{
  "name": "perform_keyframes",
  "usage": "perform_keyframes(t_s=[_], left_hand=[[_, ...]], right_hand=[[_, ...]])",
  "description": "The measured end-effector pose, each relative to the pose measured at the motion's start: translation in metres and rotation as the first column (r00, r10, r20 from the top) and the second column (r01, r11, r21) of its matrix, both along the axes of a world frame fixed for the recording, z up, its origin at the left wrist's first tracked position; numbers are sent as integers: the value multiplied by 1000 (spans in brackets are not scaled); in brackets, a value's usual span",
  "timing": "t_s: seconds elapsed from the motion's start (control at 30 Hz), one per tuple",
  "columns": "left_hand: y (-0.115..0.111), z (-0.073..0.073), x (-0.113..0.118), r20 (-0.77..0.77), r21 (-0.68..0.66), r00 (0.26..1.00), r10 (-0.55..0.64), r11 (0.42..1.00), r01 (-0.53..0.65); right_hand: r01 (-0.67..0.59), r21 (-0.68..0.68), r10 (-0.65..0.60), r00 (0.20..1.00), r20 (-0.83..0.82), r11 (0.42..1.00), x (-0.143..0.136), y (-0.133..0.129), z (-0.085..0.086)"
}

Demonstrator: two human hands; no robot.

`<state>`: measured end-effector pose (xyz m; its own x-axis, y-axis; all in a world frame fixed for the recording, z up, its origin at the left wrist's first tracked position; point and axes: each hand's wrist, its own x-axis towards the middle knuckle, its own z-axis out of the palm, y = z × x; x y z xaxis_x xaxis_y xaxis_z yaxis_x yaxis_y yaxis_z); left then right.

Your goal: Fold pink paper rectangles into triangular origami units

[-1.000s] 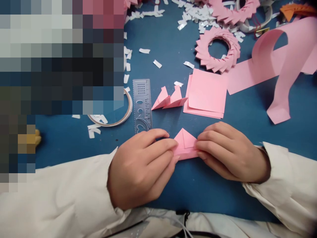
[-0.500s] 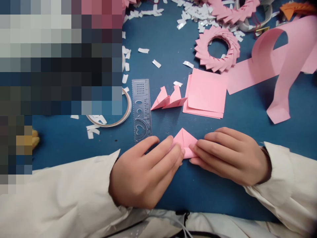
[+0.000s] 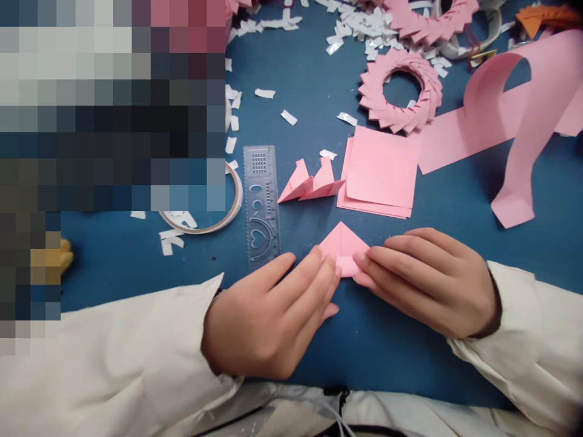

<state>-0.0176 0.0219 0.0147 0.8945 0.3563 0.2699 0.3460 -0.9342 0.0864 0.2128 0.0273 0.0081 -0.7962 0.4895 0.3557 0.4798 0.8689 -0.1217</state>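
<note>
A pink sheet of origami paper (image 3: 341, 241), folded to a peak at the top with a turned-up strip along its lower edge, lies between my hands on the blue table. My left hand (image 3: 268, 318) grips its left corner, fingertips pressed together on the strip. At the right corner, my right hand (image 3: 432, 282) pinches the paper between thumb and fingers. Just beyond are two joined folded pink pieces (image 3: 310, 181) and a stack of pink paper squares (image 3: 381, 167). A clear plastic ruler (image 3: 261, 200) lies beyond my left hand.
A pink folded-paper ring (image 3: 401, 91) lies at the back, near a long curling pink paper strip (image 3: 521, 133). White paper scraps (image 3: 362, 27) are scattered over the far table. A roll of tape (image 3: 234, 209) sits left of the ruler, partly behind a blurred-out area.
Both hands and the folded paper have shifted slightly away from me. The fingers still hold the paper's two corners, and more of the left thumb shows below.
</note>
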Motion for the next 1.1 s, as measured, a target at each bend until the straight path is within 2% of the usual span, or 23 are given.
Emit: perform_keyframes(t_s=[0.3, 0.77, 0.97, 1.1], left_hand=[[-11, 0, 0, -40, 55, 999, 22, 998, -19], [-11, 0, 2, -56, 30, 998, 28, 999, -26], [-18, 0, 6, -78, 6, 987, 137, 991, -137], [-21, 0, 6, -81, 3, 984, 161, 987, -161]], right_hand=[[-27, -24, 27, 999, -19, 999, 0, 0, 1], [17, -49, -18, 1000, -14, 999, 0, 2, -2], [31, -83, -32, 999, -21, 996, 0, 1, -3], [27, -75, -28, 1000, -12, 997, 0, 0, -2]])
